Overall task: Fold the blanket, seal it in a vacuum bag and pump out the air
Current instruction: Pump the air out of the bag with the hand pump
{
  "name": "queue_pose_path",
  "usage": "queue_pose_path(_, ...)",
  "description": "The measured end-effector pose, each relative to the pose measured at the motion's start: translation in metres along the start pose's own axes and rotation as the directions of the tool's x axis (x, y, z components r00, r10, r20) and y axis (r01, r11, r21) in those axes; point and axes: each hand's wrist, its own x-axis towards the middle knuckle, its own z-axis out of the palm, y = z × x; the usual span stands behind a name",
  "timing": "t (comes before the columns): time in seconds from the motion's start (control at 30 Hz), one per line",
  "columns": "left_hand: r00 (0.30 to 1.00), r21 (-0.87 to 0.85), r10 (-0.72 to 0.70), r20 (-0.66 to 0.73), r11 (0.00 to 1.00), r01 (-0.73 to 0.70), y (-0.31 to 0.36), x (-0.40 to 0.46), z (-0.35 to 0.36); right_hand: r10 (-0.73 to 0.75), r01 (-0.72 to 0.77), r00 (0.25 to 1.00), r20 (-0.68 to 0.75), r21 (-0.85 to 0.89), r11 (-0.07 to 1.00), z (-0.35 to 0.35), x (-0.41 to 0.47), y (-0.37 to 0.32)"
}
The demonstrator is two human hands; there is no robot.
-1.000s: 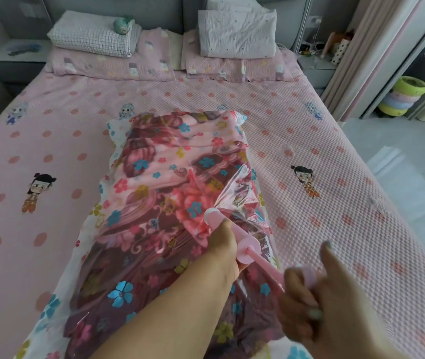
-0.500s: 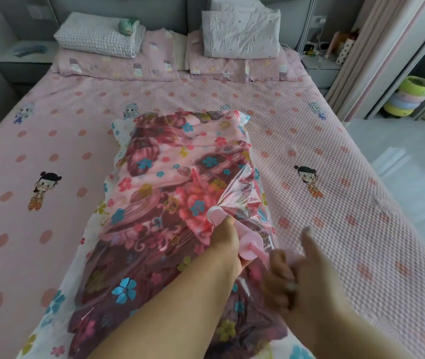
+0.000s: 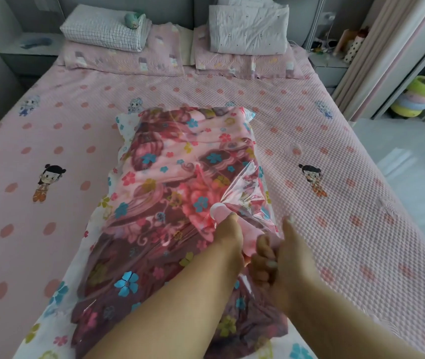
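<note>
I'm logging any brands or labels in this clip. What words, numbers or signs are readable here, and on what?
None can be read.
Vacuum bag: printed flowers only, no lettering shows.
Pink pump, held by the left hand and right hand: no marking visible.
Bedspread: cartoon figures and dots, no words.
Items on the nightstand: too small and blurred to tell.

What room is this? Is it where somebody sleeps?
Yes, most likely a bedroom. There is a big bed with a pink cartoon cover, pillows stacked at the headboard, and a nightstand beside it.
</note>
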Motion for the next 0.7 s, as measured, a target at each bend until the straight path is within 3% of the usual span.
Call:
queue_pose_path(0.1,1.000,0.034,0.016,0.010,0.999,-0.017,-0.001,0.004,-0.002,0.007,0.002,0.995,0.100,-0.085,0.996,-0.008,-0.006,0.000)
queue_pose_path(0.17,1.000,0.025,-0.020,0.015,0.999,0.020,0.000,0.004,-0.003,0.093,-0.097,0.956,0.277,-0.002,0.995,-0.031,-0.028,0.003)
queue_pose_path(0.2,1.000,0.041,-0.008,0.011,0.999,0.008,0.001,0.003,-0.004,0.072,-0.073,0.947,0.314,-0.010,0.997,-0.038,-0.034,0.005)
queue_pose_path(0.27,1.000,0.096,0.021,-0.005,0.995,-0.020,0.001,0.003,-0.003,-0.065,0.049,0.948,0.311,0.058,0.997,-0.038,-0.041,0.005)
queue_pose_path(0.33,1.000,0.081,-0.001,-0.001,0.997,0.001,-0.001,0.004,-0.002,0.009,-0.055,0.953,0.301,0.146,0.988,-0.035,-0.030,0.007)
queue_pose_path(0.37,1.000,0.046,-0.011,0.011,0.999,0.011,-0.001,0.005,0.000,0.071,-0.103,0.973,0.220,0.140,0.985,-0.032,-0.021,0.007)
queue_pose_path(0.43,1.000,-0.010,-0.014,0.021,1.000,0.014,-0.001,0.003,0.001,0.010,-0.015,0.997,0.071,0.075,0.997,-0.016,-0.004,0.003)
queue_pose_path(0.5,1.000,0.046,0.003,0.006,0.999,-0.003,-0.004,0.006,0.000,0.049,-0.048,0.998,0.044,-0.011,0.999,-0.004,0.011,-0.001)
queue_pose_path(0.57,1.000,0.056,-0.003,0.024,0.998,0.002,-0.004,0.007,-0.001,0.084,-0.078,0.988,0.126,-0.053,0.996,-0.016,-0.003,0.002)
queue_pose_path(0.63,0.998,0.042,-0.051,0.029,0.998,0.050,-0.002,0.004,0.000,0.128,-0.161,0.928,0.350,0.066,0.985,-0.041,-0.025,0.004)
queue_pose_path(0.67,0.998,0.042,-0.050,0.032,0.998,0.048,0.000,0.003,-0.001,0.089,-0.130,0.912,0.400,0.075,0.989,-0.047,-0.029,0.004)
queue_pose_path(0.7,0.999,0.060,-0.030,0.043,0.998,0.027,0.001,0.004,-0.001,-0.016,-0.005,0.924,0.382,0.056,0.998,-0.049,-0.032,0.003)
